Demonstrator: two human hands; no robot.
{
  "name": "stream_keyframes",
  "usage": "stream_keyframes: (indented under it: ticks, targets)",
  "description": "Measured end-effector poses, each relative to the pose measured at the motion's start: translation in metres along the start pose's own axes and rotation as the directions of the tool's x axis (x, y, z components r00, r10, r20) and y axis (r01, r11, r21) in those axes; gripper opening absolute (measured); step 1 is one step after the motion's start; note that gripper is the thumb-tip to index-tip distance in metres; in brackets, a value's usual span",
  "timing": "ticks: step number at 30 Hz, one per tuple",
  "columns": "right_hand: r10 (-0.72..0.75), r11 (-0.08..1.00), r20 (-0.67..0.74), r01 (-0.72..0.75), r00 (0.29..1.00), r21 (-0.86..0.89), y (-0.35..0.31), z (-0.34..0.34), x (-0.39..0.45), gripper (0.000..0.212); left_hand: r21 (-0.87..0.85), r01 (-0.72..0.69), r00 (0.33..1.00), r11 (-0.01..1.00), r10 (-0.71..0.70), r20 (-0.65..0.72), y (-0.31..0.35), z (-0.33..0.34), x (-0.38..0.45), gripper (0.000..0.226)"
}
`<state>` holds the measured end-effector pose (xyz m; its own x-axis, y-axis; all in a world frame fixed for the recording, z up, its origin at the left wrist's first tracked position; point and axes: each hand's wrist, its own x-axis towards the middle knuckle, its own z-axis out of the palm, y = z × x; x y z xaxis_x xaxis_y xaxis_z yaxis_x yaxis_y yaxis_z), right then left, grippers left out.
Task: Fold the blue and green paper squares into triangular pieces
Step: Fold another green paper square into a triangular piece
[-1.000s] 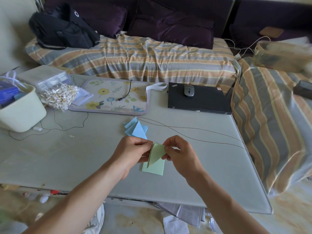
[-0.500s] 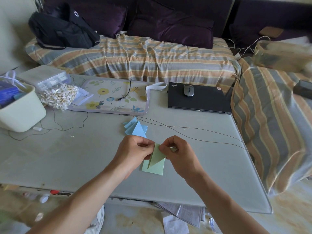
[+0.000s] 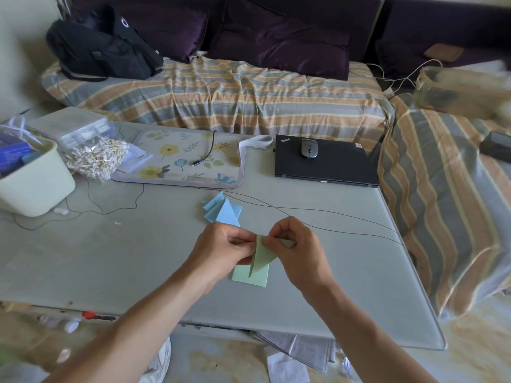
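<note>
A green paper piece (image 3: pixel 261 257), folded to a narrow triangle, is held just above the table between both hands. My left hand (image 3: pixel 221 248) pinches its top left edge and my right hand (image 3: pixel 297 250) pinches its top right corner. Flat green paper squares (image 3: pixel 250 277) lie on the table (image 3: pixel 116 258) right under it. A small pile of folded blue triangular pieces (image 3: pixel 224 210) sits just beyond my left hand.
A thin black wire (image 3: pixel 331 217) runs across the table behind my right hand. Further back lie a floral mat (image 3: pixel 177 161), a closed black laptop (image 3: pixel 331 164) with a mouse (image 3: pixel 309 148), a cream bin (image 3: pixel 33 178) and a bag of cotton swabs (image 3: pixel 95 157).
My hands have drawn closer together at the top of the green piece, and its folded flap has narrowed and turned more upright.
</note>
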<state>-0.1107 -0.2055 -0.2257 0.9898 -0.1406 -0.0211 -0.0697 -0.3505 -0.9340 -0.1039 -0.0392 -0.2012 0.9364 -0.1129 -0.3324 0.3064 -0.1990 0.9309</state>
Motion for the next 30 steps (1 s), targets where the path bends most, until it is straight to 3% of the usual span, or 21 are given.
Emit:
stream_keyframes:
  ticks: [4,11,16,21,30]
  targets:
    - [0.011,0.999,-0.012,-0.01,1.0,0.036,-0.0005,-0.0026,0.0011,0.016,0.102,0.036,0.999,0.994,-0.037,0.013,-0.0048,0.0018,0.0001,0.014]
    - [0.097,0.994,0.128,-0.102,0.987,0.031,-0.0057,-0.0033,-0.0019,0.006,0.315,-0.049,0.998,0.948,0.06,-0.026,-0.0046,0.001,-0.0006,0.01]
    - [0.092,0.995,0.101,-0.095,0.991,0.021,-0.0061,-0.0032,-0.002,0.011,0.379,-0.065,0.998,0.923,0.061,0.023,-0.0042,0.0003,-0.0001,0.023]
    - [0.097,0.992,0.059,-0.101,0.994,0.069,-0.0054,-0.0052,-0.0015,0.012,0.349,-0.051,0.999,0.936,0.046,0.022,-0.0047,-0.0003,0.0003,0.01]
    - [0.139,0.98,-0.037,-0.132,0.99,0.151,-0.0036,-0.0071,0.0012,0.01,0.417,-0.096,0.993,0.904,0.117,-0.025,-0.0036,0.0003,-0.0005,0.033]
